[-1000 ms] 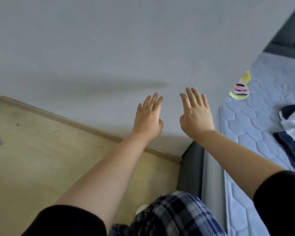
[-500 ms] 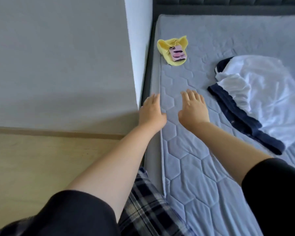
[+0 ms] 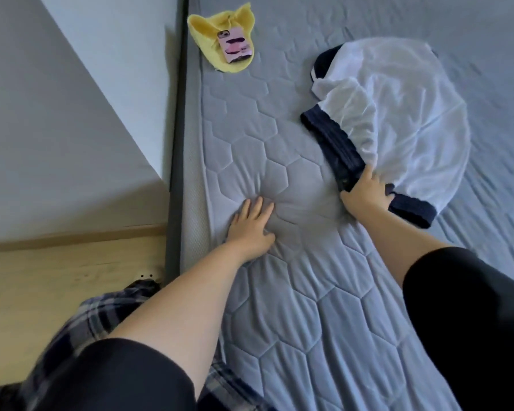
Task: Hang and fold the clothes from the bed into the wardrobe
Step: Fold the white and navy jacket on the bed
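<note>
A white garment with a dark navy hem (image 3: pixel 404 114) lies crumpled on the grey quilted mattress (image 3: pixel 294 292), at the right of the head view. My right hand (image 3: pixel 365 194) grips the navy hem near its lower end, fingers curled over the band. My left hand (image 3: pixel 250 223) presses flat on the mattress to the left of the garment, fingers spread, denting the quilting. No wardrobe is in view.
A yellow plush item (image 3: pixel 217 31) with a phone in a pink case (image 3: pixel 235 46) on it lies at the mattress's far left corner. A dark bed frame edge (image 3: pixel 175 143) borders a grey wall and wooden floor (image 3: pixel 57 286) on the left.
The view swung from the wall to the bed. Both hands dropped from mid-air: the left now presses the mattress, and the right reached right and took hold of the garment's navy hem.
</note>
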Motion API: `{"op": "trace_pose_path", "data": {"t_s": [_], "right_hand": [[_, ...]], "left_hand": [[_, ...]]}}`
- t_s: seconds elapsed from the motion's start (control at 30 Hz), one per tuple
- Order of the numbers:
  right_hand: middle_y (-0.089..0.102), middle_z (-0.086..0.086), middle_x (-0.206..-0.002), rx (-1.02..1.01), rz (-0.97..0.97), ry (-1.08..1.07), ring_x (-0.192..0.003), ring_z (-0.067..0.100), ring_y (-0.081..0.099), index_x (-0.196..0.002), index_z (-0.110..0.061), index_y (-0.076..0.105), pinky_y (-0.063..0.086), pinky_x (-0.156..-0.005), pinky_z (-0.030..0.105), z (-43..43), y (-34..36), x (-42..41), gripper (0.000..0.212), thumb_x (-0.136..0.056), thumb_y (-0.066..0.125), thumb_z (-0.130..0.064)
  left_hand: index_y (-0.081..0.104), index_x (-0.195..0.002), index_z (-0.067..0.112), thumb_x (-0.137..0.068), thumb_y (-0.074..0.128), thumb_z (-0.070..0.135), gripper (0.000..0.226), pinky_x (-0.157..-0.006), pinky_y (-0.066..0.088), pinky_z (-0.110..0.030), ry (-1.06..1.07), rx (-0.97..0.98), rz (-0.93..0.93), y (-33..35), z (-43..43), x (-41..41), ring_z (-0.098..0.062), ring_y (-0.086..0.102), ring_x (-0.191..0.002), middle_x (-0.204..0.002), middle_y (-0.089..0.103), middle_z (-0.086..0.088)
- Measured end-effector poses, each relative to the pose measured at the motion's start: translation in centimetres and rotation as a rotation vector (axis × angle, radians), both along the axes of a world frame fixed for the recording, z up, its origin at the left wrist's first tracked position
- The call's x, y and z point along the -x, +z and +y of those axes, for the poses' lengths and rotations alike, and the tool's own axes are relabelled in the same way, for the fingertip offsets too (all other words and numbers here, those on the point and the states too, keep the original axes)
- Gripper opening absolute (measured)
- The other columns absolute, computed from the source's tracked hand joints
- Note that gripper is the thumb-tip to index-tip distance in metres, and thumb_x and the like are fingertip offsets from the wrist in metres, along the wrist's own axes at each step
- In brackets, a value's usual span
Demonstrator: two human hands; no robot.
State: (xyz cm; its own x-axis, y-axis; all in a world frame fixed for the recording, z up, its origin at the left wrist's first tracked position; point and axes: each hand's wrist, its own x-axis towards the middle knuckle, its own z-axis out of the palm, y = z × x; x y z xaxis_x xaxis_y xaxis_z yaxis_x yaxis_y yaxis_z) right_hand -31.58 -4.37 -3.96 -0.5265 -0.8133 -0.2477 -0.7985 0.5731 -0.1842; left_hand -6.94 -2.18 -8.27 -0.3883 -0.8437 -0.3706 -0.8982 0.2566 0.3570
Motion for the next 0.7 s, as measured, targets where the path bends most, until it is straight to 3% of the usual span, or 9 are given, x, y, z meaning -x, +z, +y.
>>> {"op": "trace_pose_path", "data": {"t_s": [0.07, 0.13, 0.27, 0.37, 0.47, 0.5, 0.57, 0.63, 0.7], "right_hand": [[0.047, 0.018, -0.134, 0.023, -0.025, -0.029, -0.124, 0.039, 0.043, -0.148, -0.011, 0.007, 0.040, -0.099, 0.049, -0.8, -0.6, 0.0, 0.079, -0.087, 0.056, -0.018], [0.057, 0.018, -0.120, 0.004, -0.010, -0.001, -0.114, 0.039, 0.052, -0.147, -0.009, 0.015, 0.045, -0.086, 0.043, -1.6, -0.3, -0.6, 0.072, -0.085, 0.051, -0.011], [0.062, 0.013, -0.106, -0.024, -0.164, 0.231, -0.098, 0.034, 0.060, -0.111, -0.011, 0.057, 0.044, -0.073, 0.031, -1.2, 0.8, -3.4, 0.034, -0.078, 0.052, -0.018], [0.058, 0.006, -0.070, -0.058, -0.401, 0.373, -0.069, 0.026, 0.059, -0.072, -0.012, 0.056, 0.038, -0.053, 0.026, 1.3, 1.1, -7.5, 0.008, -0.075, 0.057, -0.019], [0.049, -0.001, -0.051, -0.135, -0.559, 0.493, -0.049, 0.014, 0.049, -0.053, -0.016, 0.048, 0.035, -0.044, 0.023, 4.6, 1.4, -11.8, 0.024, -0.072, 0.062, -0.018], [0.048, -0.003, -0.047, -0.170, -0.596, 0.535, -0.047, 0.012, 0.048, -0.050, -0.016, 0.048, 0.036, -0.043, 0.021, 5.6, 1.5, -12.9, 0.025, -0.071, 0.063, -0.018], [0.048, -0.004, -0.042, -0.282, -0.722, 0.606, -0.043, 0.012, 0.047, -0.044, -0.017, 0.051, 0.039, -0.048, 0.020, 7.4, 1.9, -14.5, 0.026, -0.066, 0.063, -0.015], [0.050, -0.001, -0.042, -0.377, -0.826, 0.626, -0.044, 0.014, 0.047, -0.043, -0.016, 0.051, 0.040, -0.052, 0.023, 8.7, 2.1, -15.6, 0.022, -0.062, 0.061, -0.012], [0.050, -0.002, -0.044, -0.326, -0.787, 0.618, -0.045, 0.013, 0.048, -0.046, -0.016, 0.049, 0.039, -0.051, 0.023, 9.6, 1.9, -16.7, 0.023, -0.065, 0.062, -0.013]], "left_hand": [[0.007, -0.152, 0.031, -0.092, 0.050, 0.035, 0.074, -0.116, 0.001, -0.039, 0.023, -0.035, 0.044, 0.0, -0.4, -0.1, -0.022, -0.010, -0.146, -0.160, -0.007, 0.003], [0.017, -0.151, 0.028, -0.092, 0.056, 0.027, 0.071, -0.117, 0.001, -0.035, 0.085, -0.116, 0.183, 0.6, -0.8, -0.3, -0.021, -0.007, -0.147, -0.160, 0.000, 0.002], [0.043, -0.141, 0.014, -0.095, 0.052, 0.013, 0.047, -0.114, 0.015, -0.023, 0.485, -0.377, 0.800, 2.8, -1.2, -1.2, -0.013, 0.022, -0.143, -0.154, 0.030, -0.003], [0.040, -0.142, 0.011, -0.101, 0.040, 0.021, 0.042, -0.104, 0.028, -0.020, 0.815, -0.479, 1.093, 4.1, -1.5, -2.6, -0.015, 0.039, -0.134, -0.148, 0.040, -0.006], [0.054, -0.127, 0.016, -0.099, 0.044, 0.036, 0.036, -0.087, 0.046, -0.029, 1.141, -0.680, 1.449, 4.9, -1.4, -4.2, -0.021, 0.060, -0.109, -0.133, 0.057, -0.008], [0.060, -0.119, 0.016, -0.096, 0.051, 0.039, 0.034, -0.082, 0.050, -0.032, 1.141, -0.700, 1.445, 5.0, -1.3, -4.7, -0.021, 0.063, -0.101, -0.125, 0.062, -0.007], [0.063, -0.118, 0.015, -0.088, 0.064, 0.040, 0.039, -0.078, 0.051, -0.033, 1.087, -0.653, 1.233, 5.6, -0.5, -5.4, -0.022, 0.064, -0.097, -0.115, 0.067, -0.006], [0.056, -0.127, 0.009, -0.085, 0.069, 0.028, 0.048, -0.077, 0.048, -0.032, 1.124, -0.511, 1.018, 5.7, 0.2, -5.9, -0.025, 0.060, -0.100, -0.118, 0.063, -0.010], [0.051, -0.130, 0.001, -0.086, 0.065, 0.012, 0.048, -0.075, 0.044, -0.032, 1.228, -0.342, 0.912, 6.0, 0.9, -6.8, -0.028, 0.056, -0.097, -0.120, 0.059, -0.014]]}}
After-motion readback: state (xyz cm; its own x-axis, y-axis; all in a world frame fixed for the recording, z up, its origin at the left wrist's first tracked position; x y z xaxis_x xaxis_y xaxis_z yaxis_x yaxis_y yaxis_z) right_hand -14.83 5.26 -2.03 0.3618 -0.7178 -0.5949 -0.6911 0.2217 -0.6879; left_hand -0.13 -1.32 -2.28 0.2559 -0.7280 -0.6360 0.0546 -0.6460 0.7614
